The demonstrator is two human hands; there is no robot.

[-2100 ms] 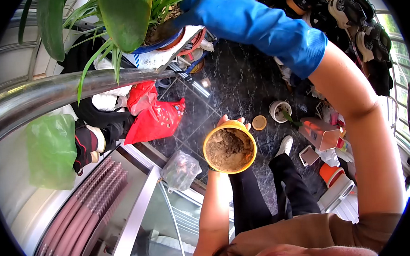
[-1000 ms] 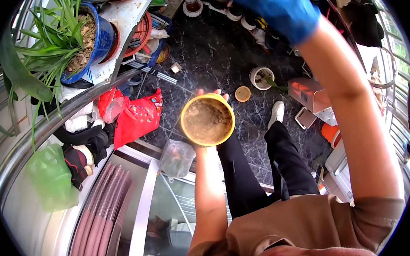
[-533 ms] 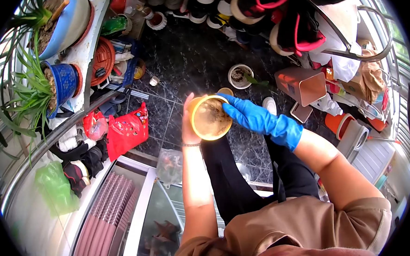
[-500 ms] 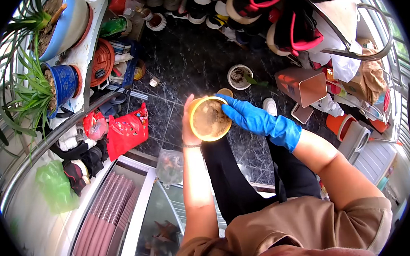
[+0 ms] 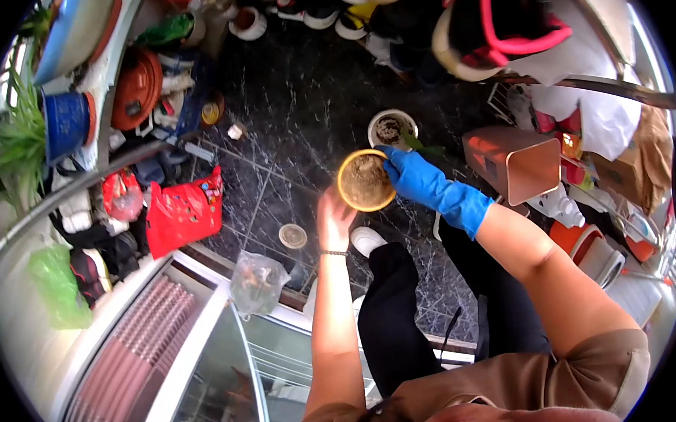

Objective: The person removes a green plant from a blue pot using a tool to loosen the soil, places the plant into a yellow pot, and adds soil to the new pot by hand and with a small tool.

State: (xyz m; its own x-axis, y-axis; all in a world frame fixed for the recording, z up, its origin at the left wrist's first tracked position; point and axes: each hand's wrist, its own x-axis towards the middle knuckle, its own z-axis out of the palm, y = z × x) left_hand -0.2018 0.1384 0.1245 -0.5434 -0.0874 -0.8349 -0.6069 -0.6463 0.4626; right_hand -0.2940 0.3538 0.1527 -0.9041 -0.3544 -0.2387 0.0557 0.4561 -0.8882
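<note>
A round flower pot with a yellow rim [image 5: 365, 181], filled with dry brownish soil, is held out in front of me over the floor. My right hand [image 5: 417, 180], in a blue rubber glove, grips the pot's right rim. On its lower left side my bare left hand [image 5: 336, 217] has its fingers against the wall, slightly blurred and partly hidden by the pot. Just beyond the pot, a white pot [image 5: 413, 121] with dark bits inside and a green leaf beside it stands on the floor. A small round saucer [image 5: 293, 236] lies on the tiles to the left.
Dark marbled tiles [image 5: 286, 99] cover the floor. Shoes [image 5: 320, 17] line the back, and a brown rectangular bin [image 5: 507, 160] lies at right. Left are a red bag [image 5: 185, 211], a blue pot [image 5: 66, 126] on a shelf and a metal rail [image 5: 62, 206]. A clear plastic bag [image 5: 258, 284] sits near my left forearm.
Both hands and the soil-filled pot have moved slightly right. My left hand has slid from the pot's left side to its lower left. My feet have shifted, and the saucer now shows.
</note>
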